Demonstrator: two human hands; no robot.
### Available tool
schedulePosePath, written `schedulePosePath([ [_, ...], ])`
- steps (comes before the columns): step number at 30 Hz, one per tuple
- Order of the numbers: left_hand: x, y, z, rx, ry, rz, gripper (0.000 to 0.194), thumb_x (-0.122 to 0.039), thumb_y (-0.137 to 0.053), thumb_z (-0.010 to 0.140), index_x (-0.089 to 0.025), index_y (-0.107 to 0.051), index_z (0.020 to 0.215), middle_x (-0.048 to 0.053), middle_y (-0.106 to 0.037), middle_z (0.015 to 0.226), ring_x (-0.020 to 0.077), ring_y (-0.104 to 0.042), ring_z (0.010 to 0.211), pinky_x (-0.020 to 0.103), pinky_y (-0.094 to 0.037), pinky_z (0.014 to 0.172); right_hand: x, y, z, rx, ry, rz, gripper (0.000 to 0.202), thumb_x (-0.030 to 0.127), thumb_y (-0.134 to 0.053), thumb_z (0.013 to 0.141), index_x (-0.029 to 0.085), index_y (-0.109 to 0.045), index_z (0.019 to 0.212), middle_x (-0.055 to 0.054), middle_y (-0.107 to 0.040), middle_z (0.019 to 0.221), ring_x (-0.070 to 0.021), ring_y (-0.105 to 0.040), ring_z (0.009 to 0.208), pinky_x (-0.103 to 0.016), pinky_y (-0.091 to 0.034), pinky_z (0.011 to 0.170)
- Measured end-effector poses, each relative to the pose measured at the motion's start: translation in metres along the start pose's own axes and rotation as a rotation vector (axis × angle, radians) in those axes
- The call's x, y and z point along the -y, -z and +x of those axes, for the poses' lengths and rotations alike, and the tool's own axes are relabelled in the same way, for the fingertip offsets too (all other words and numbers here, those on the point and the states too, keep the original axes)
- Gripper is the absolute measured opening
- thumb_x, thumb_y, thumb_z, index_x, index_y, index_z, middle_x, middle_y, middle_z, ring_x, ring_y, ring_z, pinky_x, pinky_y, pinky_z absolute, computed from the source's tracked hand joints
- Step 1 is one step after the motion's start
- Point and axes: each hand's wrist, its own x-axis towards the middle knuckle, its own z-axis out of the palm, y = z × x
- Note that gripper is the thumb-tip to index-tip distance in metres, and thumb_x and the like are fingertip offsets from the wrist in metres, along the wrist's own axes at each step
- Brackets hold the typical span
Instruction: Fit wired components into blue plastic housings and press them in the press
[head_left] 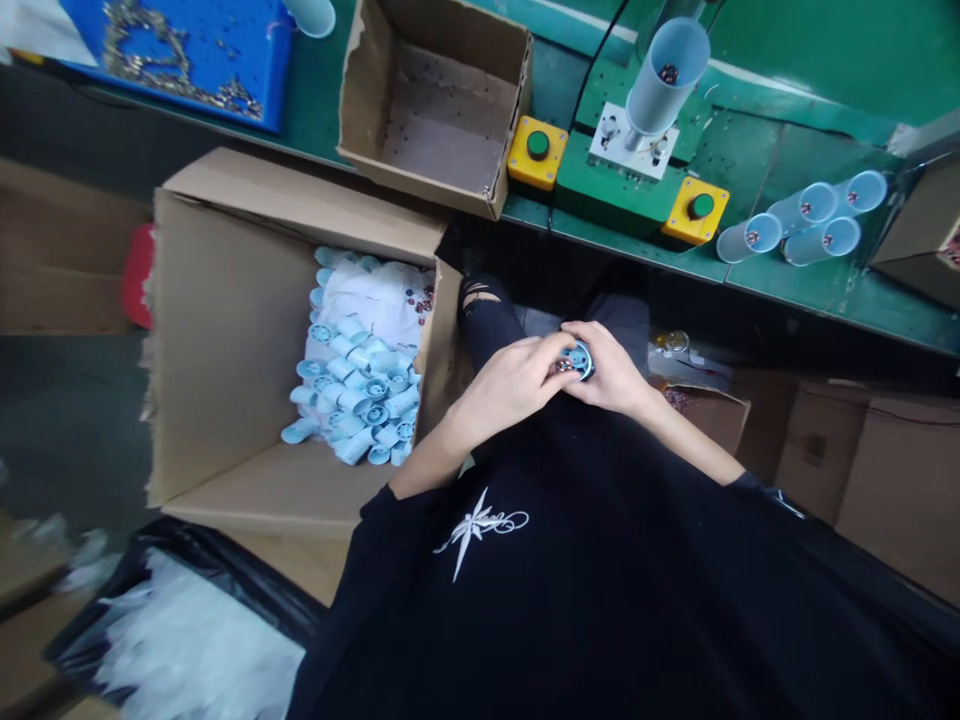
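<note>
A light blue round plastic part (580, 360) is held between both hands above the lap. My right hand (607, 368) wraps round its far side. My left hand (517, 378) reaches in from the left, its thumb and fingers pinched at small copper-coloured pieces (564, 366) by the part's opening. The fingers hide much of the part. Left of the hands, a large cardboard box (225, 350) holds many light blue plastic parts (360, 390), a white sheet and some small dark and copper-coloured pieces.
A green machine (615, 190) with yellow button boxes (538, 152) and a blue cup (667, 80) stands on the bench. Several blue cups (814, 205) lie right. An open cardboard box (450, 110) and a blue tray (279, 70) of metal pieces are left.
</note>
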Motion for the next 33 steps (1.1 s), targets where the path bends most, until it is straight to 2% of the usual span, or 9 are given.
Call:
schedulePosePath([
  [4,0.002,-0.002,-0.001,-0.071,0.022,-0.067,0.017,-0.030,-0.065,0.104,-0.018,-0.076,0.108,0.004,-0.071,0.091,0.0186,-0.062,0.085,0.035,-0.053,0.086,0.002,0.001,0.002,0.035,-0.005,-0.025,0.055,0.036,-0.069,0.096,0.023,-0.047,0.145,-0.013,-0.071,0.123,-0.0306,-0.070,0.111,-0.052,-0.061,0.095],
  [9,0.007,-0.012,0.004,-0.132,0.095,-0.088,0.023,-0.039,-0.068,0.102,-0.022,-0.084,0.102,0.006,-0.059,0.093,0.0218,-0.053,0.092,0.038,-0.051,0.087,0.006,-0.002,0.007,0.034,-0.005,-0.008,0.052,0.035,-0.068,0.096,0.023,-0.049,0.143,-0.014,-0.071,0.128,-0.0298,-0.071,0.110,-0.051,-0.060,0.095],
  [13,0.008,-0.019,0.002,-0.125,0.163,-0.177,0.023,-0.033,-0.065,0.104,-0.022,-0.085,0.097,0.005,-0.056,0.091,0.0210,-0.053,0.093,0.038,-0.052,0.088,0.005,-0.005,0.005,0.077,-0.039,-0.034,0.052,0.036,-0.068,0.096,0.022,-0.051,0.143,-0.014,-0.072,0.130,-0.0320,-0.070,0.114,-0.053,-0.058,0.098],
  [19,0.012,-0.032,-0.001,-0.215,0.302,-0.267,0.011,-0.028,-0.081,0.092,-0.025,-0.085,0.101,0.002,-0.058,0.091,0.0195,-0.057,0.091,0.038,-0.054,0.090,-0.001,-0.011,0.000,0.089,-0.068,-0.080,0.057,0.031,-0.064,0.095,0.020,-0.047,0.149,-0.016,-0.070,0.132,-0.0332,-0.067,0.116,-0.052,-0.056,0.097],
  [23,0.018,-0.043,0.001,-0.255,0.293,-0.301,0.014,-0.029,-0.072,0.099,-0.024,-0.085,0.097,0.002,-0.058,0.088,0.0186,-0.058,0.087,0.037,-0.054,0.088,-0.004,-0.015,0.001,0.083,-0.125,-0.107,0.056,0.032,-0.063,0.096,0.019,-0.047,0.148,-0.017,-0.069,0.133,-0.0340,-0.066,0.117,-0.052,-0.055,0.096],
  [25,0.021,-0.051,0.001,-0.329,0.280,-0.317,0.012,-0.029,-0.072,0.099,-0.024,-0.084,0.097,0.001,-0.055,0.085,0.0175,-0.058,0.084,0.035,-0.054,0.084,-0.006,-0.016,0.002,0.067,-0.142,-0.124,0.055,0.031,-0.062,0.096,0.018,-0.048,0.148,-0.017,-0.069,0.132,-0.0343,-0.066,0.118,-0.051,-0.054,0.097],
  [28,0.025,-0.064,0.002,-0.532,0.321,-0.343,0.007,-0.028,-0.077,0.094,-0.024,-0.077,0.100,0.000,-0.055,0.091,0.0161,-0.059,0.085,0.032,-0.055,0.083,-0.006,-0.015,0.002,0.058,-0.132,-0.130,0.053,0.031,-0.061,0.097,0.018,-0.049,0.147,-0.018,-0.069,0.133,-0.0341,-0.066,0.118,-0.051,-0.053,0.097],
  [30,0.029,-0.073,0.002,-0.610,0.357,-0.448,0.022,-0.035,-0.080,0.092,-0.024,-0.069,0.107,0.002,-0.058,0.104,0.0159,-0.061,0.092,0.031,-0.056,0.086,-0.005,-0.015,0.002,0.067,-0.117,-0.126,0.053,0.032,-0.062,0.097,0.018,-0.050,0.146,-0.018,-0.069,0.134,-0.0342,-0.066,0.118,-0.051,-0.052,0.098],
  [33,0.037,-0.082,0.003,-0.485,0.369,-0.756,0.053,-0.054,-0.083,0.087,-0.026,-0.057,0.124,0.006,-0.061,0.123,0.0191,-0.066,0.108,0.033,-0.057,0.094,-0.003,-0.016,0.002,0.072,-0.103,-0.116,0.053,0.033,-0.065,0.096,0.019,-0.051,0.145,-0.017,-0.070,0.133,-0.0345,-0.066,0.119,-0.055,-0.049,0.103],
])
